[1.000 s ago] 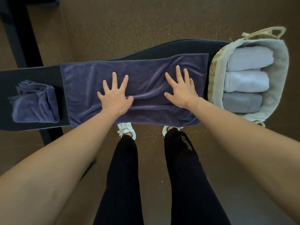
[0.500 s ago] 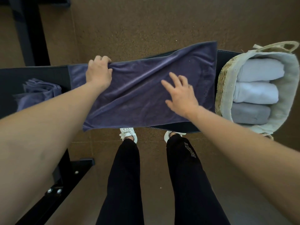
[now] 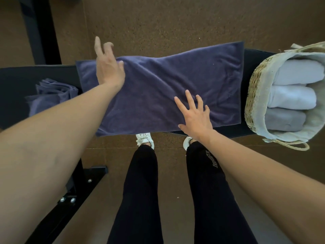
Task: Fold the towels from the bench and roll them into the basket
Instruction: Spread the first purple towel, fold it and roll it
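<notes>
Left hand: the left hand (image 3: 109, 71) has let go of the far hem it clutched half a second ago. Its fingers (image 3: 96, 45) now stretch apart past that hem, with the thumb touching the cloth.
Right hand: the right hand (image 3: 195, 117) has slid toward the near hem and lies flat, its fingers spread and pressing down.
Purple towel: the purple towel (image 3: 175, 80) lies spread on the table (image 3: 253, 57), slightly skewed, and its far right corner hangs over the far side.
Long axis: it runs left to right along the table, and the right short end sits just beside the basket (image 3: 255, 95).
Nearer hand: the left short end lies just left of the left hand, so rolling toward the basket would probably start there.
Other towels: three rolled towels (image 3: 292, 97) fill the basket, and a crumpled towel (image 3: 51, 95) waits at the far left.
</notes>
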